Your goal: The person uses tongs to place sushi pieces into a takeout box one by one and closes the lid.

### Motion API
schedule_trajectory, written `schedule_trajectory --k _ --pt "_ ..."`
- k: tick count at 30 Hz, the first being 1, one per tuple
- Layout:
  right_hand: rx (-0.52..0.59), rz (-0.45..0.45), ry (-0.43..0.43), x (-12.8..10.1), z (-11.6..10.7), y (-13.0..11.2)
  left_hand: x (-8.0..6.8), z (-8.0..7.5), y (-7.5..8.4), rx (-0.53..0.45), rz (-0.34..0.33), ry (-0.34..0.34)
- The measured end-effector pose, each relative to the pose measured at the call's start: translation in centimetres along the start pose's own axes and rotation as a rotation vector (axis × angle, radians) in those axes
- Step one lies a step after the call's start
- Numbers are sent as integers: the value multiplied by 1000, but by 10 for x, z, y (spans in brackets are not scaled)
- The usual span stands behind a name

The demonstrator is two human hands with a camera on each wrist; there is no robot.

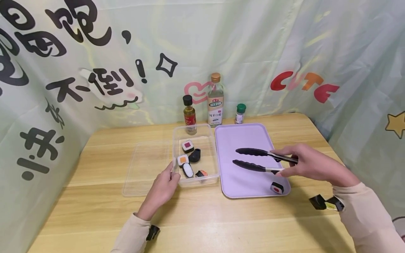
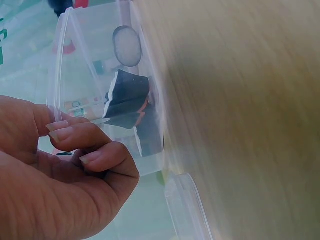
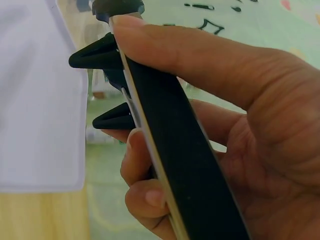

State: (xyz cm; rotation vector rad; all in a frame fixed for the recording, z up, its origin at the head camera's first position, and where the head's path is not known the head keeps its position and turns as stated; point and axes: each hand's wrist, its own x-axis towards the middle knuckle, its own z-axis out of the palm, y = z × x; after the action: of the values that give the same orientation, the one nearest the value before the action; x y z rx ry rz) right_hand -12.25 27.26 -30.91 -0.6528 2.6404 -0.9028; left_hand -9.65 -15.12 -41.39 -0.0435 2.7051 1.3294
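Observation:
My left hand point(image 1: 164, 186) pinches the left front rim of a clear plastic container point(image 1: 207, 181); the left wrist view shows thumb and fingers at that rim. Inside lie several sushi pieces, among them a roll with a dark red centre point(image 1: 187, 144), one with an orange centre point(image 1: 182, 160) and a white oval piece point(image 1: 188, 170). My right hand point(image 1: 305, 165) grips black-tipped tongs point(image 1: 253, 166), their arms spread with nothing between, over a lilac tray point(image 1: 227, 186). A sushi roll with a red centre point(image 1: 277, 188) sits in the tray's front right corner, below the tongs.
A clear lid point(image 1: 145, 168) lies flat left of the container. Behind stand a small black-capped bottle point(image 1: 190, 114), a tall vinegar bottle point(image 1: 216, 102) and a green-capped shaker point(image 1: 240, 113). A printed curtain point(image 1: 253, 52) hangs behind the wooden table point(image 1: 202, 221).

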Motion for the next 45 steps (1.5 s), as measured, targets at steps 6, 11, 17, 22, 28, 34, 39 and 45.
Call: schedule_trajectory --k 6,11,17,22,28,34,39,45 --pt "-5 24 55 -27 10 22 0 0 -1 -2 6 0" --pt "0 45 95 -49 27 41 -1 0 -1 -5 16 -2" --pt "47 112 112 -71 43 54 0 0 -2 -1 23 2" --pt "98 157 113 -85 50 62 0 0 -2 8 25 1" --pt "116 244 50 -97 53 71 0 0 -1 12 22 3" --pt "75 238 74 -106 54 77 0 0 0 17 18 6" --pt "78 230 62 -110 55 80 0 -1 0 14 8 6" --pt "88 209 70 -113 56 85 0 -1 0 13 7 5"
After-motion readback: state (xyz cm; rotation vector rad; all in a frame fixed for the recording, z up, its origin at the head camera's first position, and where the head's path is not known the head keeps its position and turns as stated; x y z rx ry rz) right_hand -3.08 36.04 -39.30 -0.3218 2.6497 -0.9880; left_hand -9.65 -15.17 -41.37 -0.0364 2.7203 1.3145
